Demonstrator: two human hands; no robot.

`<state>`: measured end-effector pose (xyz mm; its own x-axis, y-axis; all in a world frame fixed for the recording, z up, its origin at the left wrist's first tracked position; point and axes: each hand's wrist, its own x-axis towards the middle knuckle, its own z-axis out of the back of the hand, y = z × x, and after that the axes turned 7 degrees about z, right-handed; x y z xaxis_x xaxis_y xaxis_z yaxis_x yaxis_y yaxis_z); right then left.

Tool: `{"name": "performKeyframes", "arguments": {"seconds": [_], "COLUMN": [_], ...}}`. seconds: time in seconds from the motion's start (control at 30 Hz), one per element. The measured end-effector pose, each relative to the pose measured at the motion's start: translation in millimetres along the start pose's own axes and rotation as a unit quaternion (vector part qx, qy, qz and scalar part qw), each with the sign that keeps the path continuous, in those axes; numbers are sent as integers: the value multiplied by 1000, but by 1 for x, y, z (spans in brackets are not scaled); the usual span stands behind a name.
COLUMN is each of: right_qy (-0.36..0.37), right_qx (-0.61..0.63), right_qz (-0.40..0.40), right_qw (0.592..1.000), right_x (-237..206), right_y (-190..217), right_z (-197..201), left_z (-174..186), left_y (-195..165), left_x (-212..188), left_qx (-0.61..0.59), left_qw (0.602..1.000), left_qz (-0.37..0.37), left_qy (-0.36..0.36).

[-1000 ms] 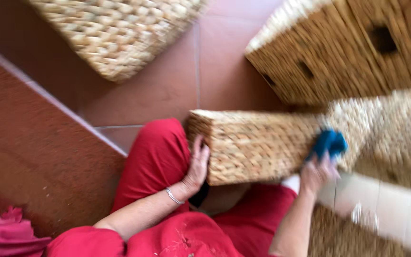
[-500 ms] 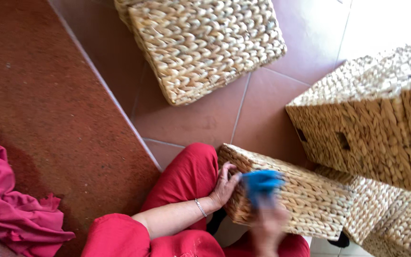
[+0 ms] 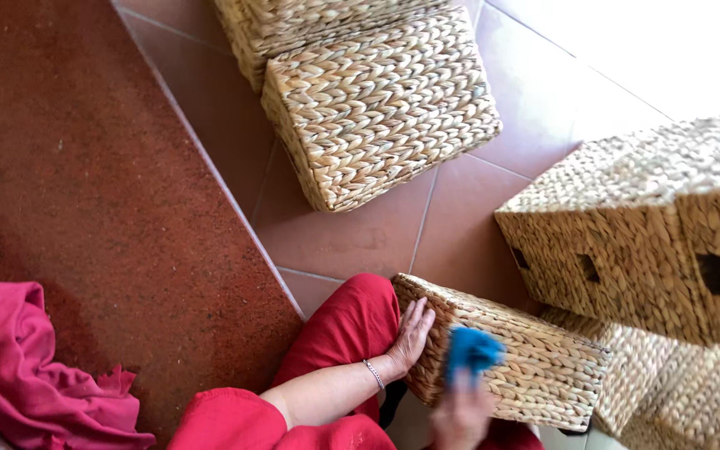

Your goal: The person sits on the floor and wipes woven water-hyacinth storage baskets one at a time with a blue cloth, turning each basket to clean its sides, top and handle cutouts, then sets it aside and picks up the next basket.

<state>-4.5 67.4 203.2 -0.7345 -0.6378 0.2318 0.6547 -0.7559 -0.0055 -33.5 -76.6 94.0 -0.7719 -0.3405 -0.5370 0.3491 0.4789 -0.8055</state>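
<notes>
A: Woven basket [image 3: 510, 367] lying on its side across the lap, near centre, resting against the red trouser leg [image 3: 352, 329]. Long axis running from near left toward the right, slightly down toward the right end.

B: Left hand [image 3: 410, 337]?

A: Flat on the left end face of the basket — palm pressed, fingers spread upward, nothing enclosed. Thin bracelet [image 3: 374, 374] at the wrist.

B: Right hand [image 3: 460, 412]?

A: Nearest edge of view, blurred. Closed around a blue cloth [image 3: 471, 350], cloth touching the near long side of the basket, just right of the left hand. Exact finger wrap not resolvable through the blur.

B: Relation between grip and basket?

A: Most of the basket length extending right of the cloth — untouched weave on that side. Right hand nearer to that stretch; left hand bracing at the opposite end.

B: Materials?

A: Basket: thick plaited natural fibre, tan, ridged, box-shaped with rounded corners. Cloth: soft, bright blue, bunched.

B: Surroundings?

A: Similar square basket [image 3: 381, 100] far centre on terracotta floor tiles [image 3: 352, 237], another behind it. Stack of baskets with small square handle holes [image 3: 652, 242] at right. Rough red-brown mat [image 3: 77, 183] at left; crumpled pink fabric [image 3: 31, 367] near left.
</notes>
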Motion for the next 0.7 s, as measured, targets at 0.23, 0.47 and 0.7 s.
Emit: {"name": "performKeyframes", "arguments": {"seconds": [0.23, 0.47, 0.7], "right_qy": [-1, 3, 58], "right_qx": [-1, -183, -16], "right_qz": [90, -184, -147], "right_qw": [996, 966, 987], "right_x": [0, 9, 14], "right_y": [-16, -176, -82], "right_z": [14, 11, 5], "left_z": [15, 17, -21], "left_y": [-13, -32, 1], "left_x": [-1, -9, 0], "left_qx": [-94, -82, 13], "left_qw": [992, 994, 999], "left_qz": [59, 49, -23], "left_qy": [53, 49, -42]}}
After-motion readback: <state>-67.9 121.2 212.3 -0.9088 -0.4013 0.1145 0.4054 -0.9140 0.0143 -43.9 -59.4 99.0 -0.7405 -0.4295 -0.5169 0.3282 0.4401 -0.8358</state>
